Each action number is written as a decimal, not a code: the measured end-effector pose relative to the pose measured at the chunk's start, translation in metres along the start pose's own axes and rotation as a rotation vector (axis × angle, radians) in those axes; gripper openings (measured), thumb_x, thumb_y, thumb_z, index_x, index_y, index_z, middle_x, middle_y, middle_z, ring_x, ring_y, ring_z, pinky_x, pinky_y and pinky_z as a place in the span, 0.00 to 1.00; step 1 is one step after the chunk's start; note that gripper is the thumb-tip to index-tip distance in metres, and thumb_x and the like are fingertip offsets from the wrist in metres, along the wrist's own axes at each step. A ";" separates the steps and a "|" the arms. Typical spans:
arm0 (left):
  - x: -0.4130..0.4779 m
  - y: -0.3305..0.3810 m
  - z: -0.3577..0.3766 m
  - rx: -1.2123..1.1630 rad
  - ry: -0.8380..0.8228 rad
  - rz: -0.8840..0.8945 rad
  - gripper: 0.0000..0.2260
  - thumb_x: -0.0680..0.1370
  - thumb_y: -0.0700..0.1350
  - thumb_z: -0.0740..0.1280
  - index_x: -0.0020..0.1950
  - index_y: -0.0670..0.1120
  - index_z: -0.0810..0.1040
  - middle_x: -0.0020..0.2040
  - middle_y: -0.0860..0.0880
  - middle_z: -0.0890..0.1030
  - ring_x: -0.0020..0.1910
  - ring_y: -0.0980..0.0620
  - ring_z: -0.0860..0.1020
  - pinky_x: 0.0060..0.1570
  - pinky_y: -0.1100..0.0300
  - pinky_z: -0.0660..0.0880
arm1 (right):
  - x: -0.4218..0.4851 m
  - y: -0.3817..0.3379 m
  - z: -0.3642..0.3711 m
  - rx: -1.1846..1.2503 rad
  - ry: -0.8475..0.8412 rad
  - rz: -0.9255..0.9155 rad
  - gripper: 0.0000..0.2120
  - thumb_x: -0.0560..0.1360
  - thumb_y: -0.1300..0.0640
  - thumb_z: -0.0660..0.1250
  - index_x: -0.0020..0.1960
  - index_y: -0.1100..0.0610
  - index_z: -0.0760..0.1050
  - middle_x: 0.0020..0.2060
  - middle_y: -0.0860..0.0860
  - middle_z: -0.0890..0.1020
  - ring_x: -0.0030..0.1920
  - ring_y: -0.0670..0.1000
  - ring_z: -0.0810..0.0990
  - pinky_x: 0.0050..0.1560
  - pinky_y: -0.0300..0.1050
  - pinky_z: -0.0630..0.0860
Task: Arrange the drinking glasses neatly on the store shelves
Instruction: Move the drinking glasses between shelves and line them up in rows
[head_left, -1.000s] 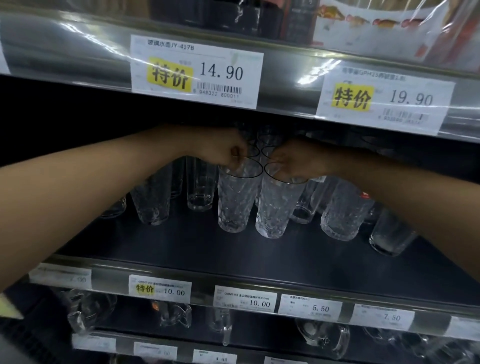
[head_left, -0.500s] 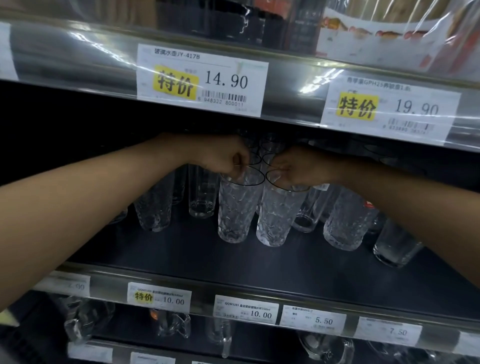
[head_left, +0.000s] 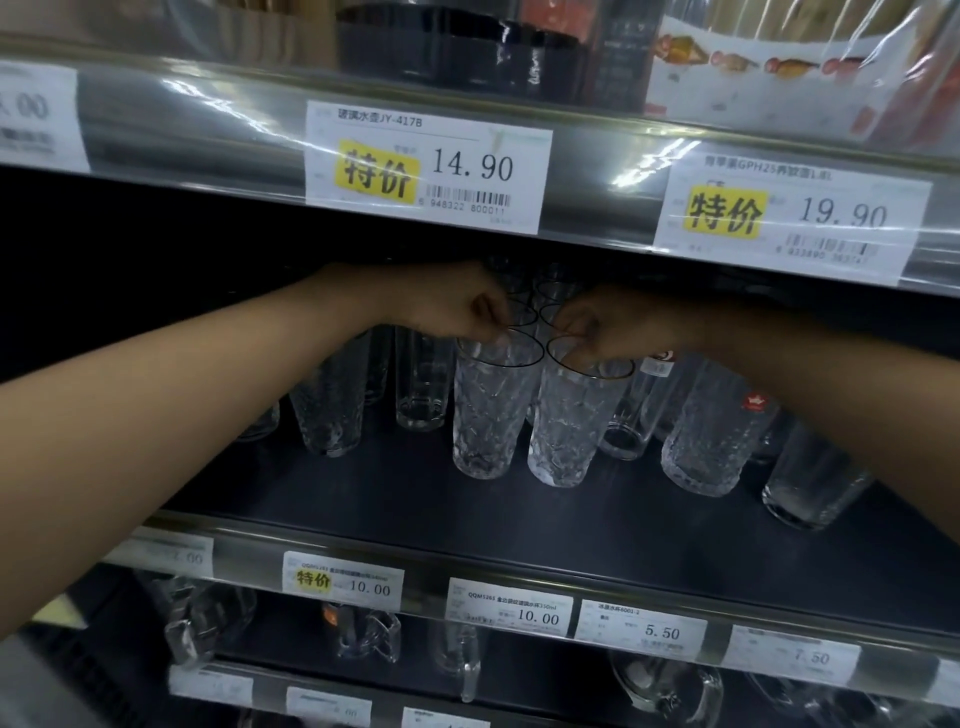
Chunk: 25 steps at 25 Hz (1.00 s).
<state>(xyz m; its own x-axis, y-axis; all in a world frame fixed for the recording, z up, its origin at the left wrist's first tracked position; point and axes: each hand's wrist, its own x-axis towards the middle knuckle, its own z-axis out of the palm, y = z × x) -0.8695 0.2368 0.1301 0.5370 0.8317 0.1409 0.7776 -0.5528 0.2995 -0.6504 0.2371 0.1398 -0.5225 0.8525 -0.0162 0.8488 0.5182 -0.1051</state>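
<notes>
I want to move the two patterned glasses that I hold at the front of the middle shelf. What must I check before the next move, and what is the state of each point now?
1. Left hand pinches the rim of the left clear textured glass tumbler: ok.
2. Right hand pinches the rim of the right clear textured glass tumbler: ok.
3. Both tumblers roughly upright: ok.
4. Gap between the two tumblers: cannot tell, they stand very close.
5. Bare space on the dark shelf in front of them: ok.

On shelf (head_left: 467, 519), left glass (head_left: 491, 415) rim pinched by L hand (head_left: 452, 306), right glass (head_left: 569, 426) rim by R hand (head_left: 608, 327), glasses adjacent.
</notes>
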 end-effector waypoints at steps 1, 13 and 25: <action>-0.007 -0.001 -0.005 -0.007 0.039 0.006 0.10 0.79 0.45 0.70 0.58 0.42 0.83 0.53 0.48 0.84 0.50 0.54 0.80 0.48 0.69 0.73 | 0.000 -0.003 -0.005 0.032 0.006 0.020 0.14 0.74 0.66 0.69 0.58 0.67 0.77 0.53 0.64 0.80 0.55 0.63 0.79 0.57 0.57 0.77; -0.123 -0.054 -0.055 0.086 0.224 -0.266 0.11 0.81 0.51 0.65 0.57 0.47 0.81 0.56 0.52 0.82 0.57 0.51 0.78 0.62 0.57 0.71 | 0.051 -0.089 -0.004 0.200 0.143 -0.111 0.14 0.80 0.62 0.64 0.59 0.72 0.74 0.51 0.66 0.78 0.53 0.62 0.77 0.46 0.45 0.72; -0.153 -0.082 -0.023 -0.056 0.310 -0.451 0.22 0.80 0.59 0.63 0.71 0.51 0.73 0.65 0.51 0.76 0.65 0.50 0.73 0.56 0.66 0.65 | 0.072 -0.108 0.004 0.280 0.164 -0.115 0.14 0.76 0.60 0.71 0.61 0.55 0.76 0.50 0.48 0.76 0.54 0.48 0.75 0.48 0.31 0.70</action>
<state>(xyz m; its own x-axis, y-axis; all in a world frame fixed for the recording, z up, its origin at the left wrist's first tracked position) -1.0226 0.1561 0.1057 0.0267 0.9664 0.2556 0.8851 -0.1417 0.4432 -0.7803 0.2421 0.1458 -0.5746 0.8008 0.1691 0.7178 0.5924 -0.3658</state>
